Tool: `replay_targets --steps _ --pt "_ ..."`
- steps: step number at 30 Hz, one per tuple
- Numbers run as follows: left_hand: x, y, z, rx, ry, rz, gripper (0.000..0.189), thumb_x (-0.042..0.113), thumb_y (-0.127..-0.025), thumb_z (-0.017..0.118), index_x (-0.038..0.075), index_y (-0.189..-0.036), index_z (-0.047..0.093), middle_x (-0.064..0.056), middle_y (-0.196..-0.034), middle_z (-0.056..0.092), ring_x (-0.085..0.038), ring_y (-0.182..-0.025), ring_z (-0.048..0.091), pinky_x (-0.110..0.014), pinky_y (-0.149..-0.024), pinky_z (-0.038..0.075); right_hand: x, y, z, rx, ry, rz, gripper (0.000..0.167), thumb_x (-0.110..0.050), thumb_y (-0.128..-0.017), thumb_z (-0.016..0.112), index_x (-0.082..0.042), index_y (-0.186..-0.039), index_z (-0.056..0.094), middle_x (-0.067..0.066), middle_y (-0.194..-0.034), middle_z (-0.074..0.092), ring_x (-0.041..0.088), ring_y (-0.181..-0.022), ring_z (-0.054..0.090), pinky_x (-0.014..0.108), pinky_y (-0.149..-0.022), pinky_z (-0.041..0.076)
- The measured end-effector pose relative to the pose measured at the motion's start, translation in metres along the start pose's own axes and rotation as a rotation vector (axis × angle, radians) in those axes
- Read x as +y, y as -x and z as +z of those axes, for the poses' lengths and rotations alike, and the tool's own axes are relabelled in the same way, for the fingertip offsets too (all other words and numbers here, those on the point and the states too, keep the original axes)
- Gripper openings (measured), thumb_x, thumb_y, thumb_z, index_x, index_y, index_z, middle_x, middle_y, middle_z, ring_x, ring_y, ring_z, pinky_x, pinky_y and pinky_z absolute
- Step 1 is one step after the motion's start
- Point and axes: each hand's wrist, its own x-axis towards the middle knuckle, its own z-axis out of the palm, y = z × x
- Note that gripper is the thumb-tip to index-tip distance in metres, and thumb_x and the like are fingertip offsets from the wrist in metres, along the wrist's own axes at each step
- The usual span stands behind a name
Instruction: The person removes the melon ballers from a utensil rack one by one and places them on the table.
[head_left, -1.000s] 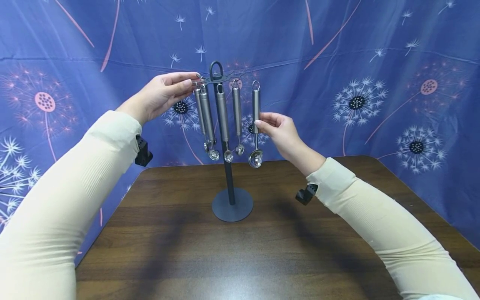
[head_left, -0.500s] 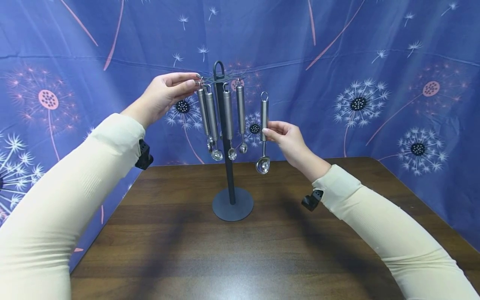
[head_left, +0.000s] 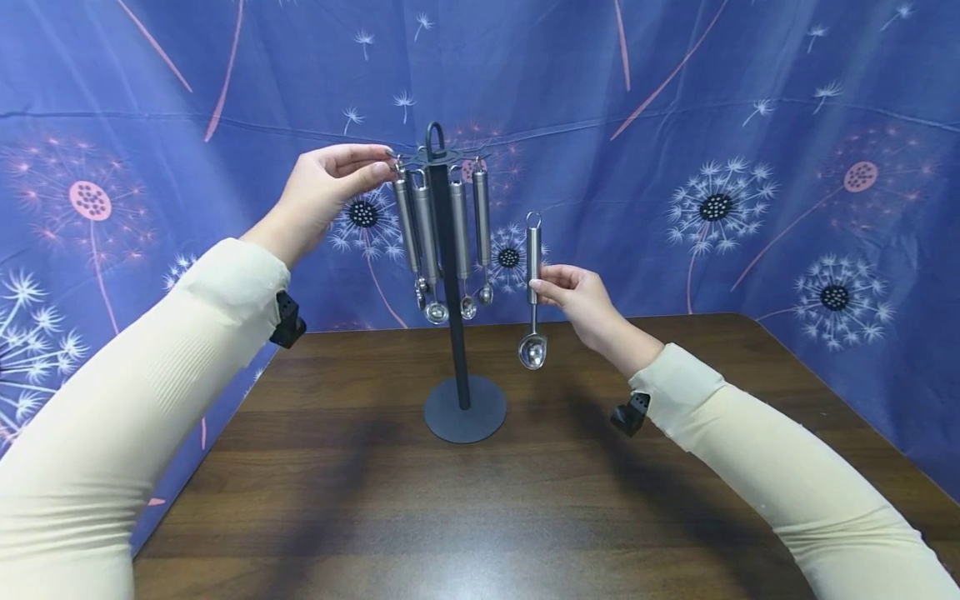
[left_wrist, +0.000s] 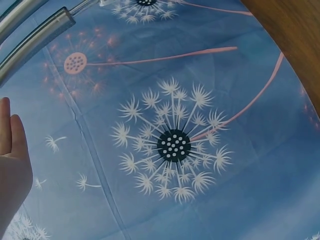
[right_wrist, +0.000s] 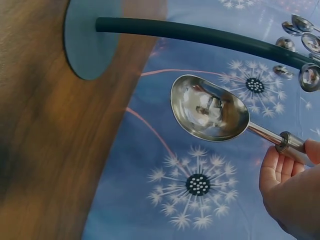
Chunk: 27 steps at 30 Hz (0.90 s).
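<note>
In the head view my right hand (head_left: pixel 577 300) pinches the steel handle of a scoop (head_left: pixel 532 351) between thumb and fingers. The scoop hangs upright, bowl down, apart from the stand and above the table. Its deep oval bowl shows in the right wrist view, beside the fingers (right_wrist: pixel 280 172). My left hand (head_left: pixel 322 187) pinches the left edge of the top of a dark utensil stand (head_left: pixel 456 325), thumb below the fingers. Several small steel spoons (head_left: pixel 461 225) hang from the stand by wire loops. The left wrist view catches only part of my left hand (left_wrist: pixel 12 165), near two handles.
The stand's round base (head_left: pixel 480 421) rests on a brown wooden table (head_left: pixel 480 517). Close behind the table hangs a blue curtain (head_left: pixel 600 150) with dandelion prints. A black wrist camera sits at each cuff.
My right hand has carried the scoop away from the stand, to the right and downward. The hanging spoons have shifted slightly around the stand. My left hand stays at its top.
</note>
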Motion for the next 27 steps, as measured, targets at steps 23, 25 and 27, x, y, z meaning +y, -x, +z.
replay_targets --steps 23,25,27 --pt "-0.002 0.003 0.002 0.046 -0.011 0.05 0.04 0.022 -0.086 0.074 0.006 -0.121 0.066 0.008 -0.099 0.073 -0.005 -0.098 0.068 -0.026 -0.105 0.044 0.03 0.011 -0.009 0.012 0.05 0.182 0.043 -0.01 -0.094 0.062 0.01 -0.131 0.049 -0.007 -0.09 0.061 0.002 -0.078 0.063 0.032 -0.098 0.051" --pt "-0.002 0.003 0.003 0.051 0.0 0.059 0.041 0.021 -0.086 0.075 0.003 -0.121 0.065 0.007 -0.097 0.073 -0.006 -0.097 0.068 -0.024 -0.102 0.046 0.033 0.012 -0.009 0.006 0.053 0.197 0.045 -0.011 -0.095 0.062 0.01 -0.132 0.048 -0.007 -0.089 0.061 0.002 -0.077 0.064 0.034 -0.101 0.049" --pt "-0.003 0.003 0.004 0.057 0.005 0.064 0.041 0.02 -0.086 0.075 0.002 -0.122 0.064 0.007 -0.096 0.073 -0.006 -0.096 0.068 -0.023 -0.1 0.047 0.035 0.014 -0.01 0.003 0.053 0.214 0.045 -0.01 -0.095 0.062 0.01 -0.132 0.048 -0.008 -0.089 0.061 0.003 -0.077 0.064 0.036 -0.104 0.047"
